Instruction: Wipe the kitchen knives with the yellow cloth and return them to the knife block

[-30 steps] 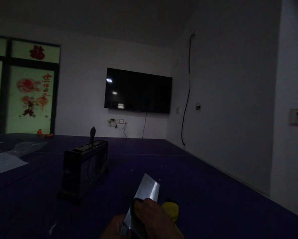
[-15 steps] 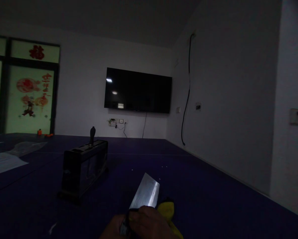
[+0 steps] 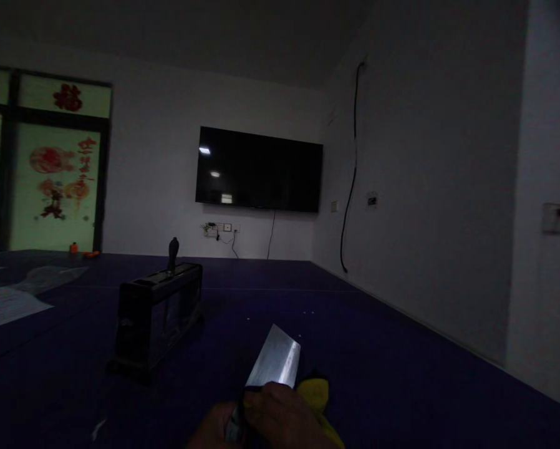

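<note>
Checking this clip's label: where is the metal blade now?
In the head view, the metal blade is at bottom centre, just beyond the right hand, right of the black box.

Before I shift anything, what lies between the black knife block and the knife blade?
In the head view, purple tabletop shows between the black knife block and the knife blade, with a small white speck on it.
</note>
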Demonstrator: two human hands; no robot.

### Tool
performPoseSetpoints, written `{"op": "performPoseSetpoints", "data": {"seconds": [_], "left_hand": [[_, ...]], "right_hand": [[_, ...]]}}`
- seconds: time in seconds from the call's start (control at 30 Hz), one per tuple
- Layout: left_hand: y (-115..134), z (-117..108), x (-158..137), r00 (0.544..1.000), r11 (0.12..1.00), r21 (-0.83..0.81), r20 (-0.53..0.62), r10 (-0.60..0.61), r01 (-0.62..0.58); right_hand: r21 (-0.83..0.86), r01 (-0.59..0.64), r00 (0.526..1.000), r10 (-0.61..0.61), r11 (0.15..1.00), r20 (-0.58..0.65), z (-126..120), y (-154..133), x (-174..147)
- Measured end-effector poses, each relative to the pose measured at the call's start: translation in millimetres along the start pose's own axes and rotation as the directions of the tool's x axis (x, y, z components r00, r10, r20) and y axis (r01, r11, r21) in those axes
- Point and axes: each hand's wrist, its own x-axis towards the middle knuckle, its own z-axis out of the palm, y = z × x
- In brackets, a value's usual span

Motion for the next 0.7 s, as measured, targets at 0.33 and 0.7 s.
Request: {"op": "performPoseSetpoints", "data": {"seconds": [0.33, 0.7], "left_hand": [[23, 5, -9, 0.999, 1.000, 0.001, 0.037, -0.030, 0.030], [9, -3, -1, 0.994, 0.999, 0.015, 0.106, -0.037, 0.036]], "right_hand": [[0.054, -0.308, 0.949, 0.303, 0.950, 0.082, -2, 24, -13], [-0.001, -0.371, 0.929, 0.371, 0.929, 0.002, 5, 36, -22]]}}
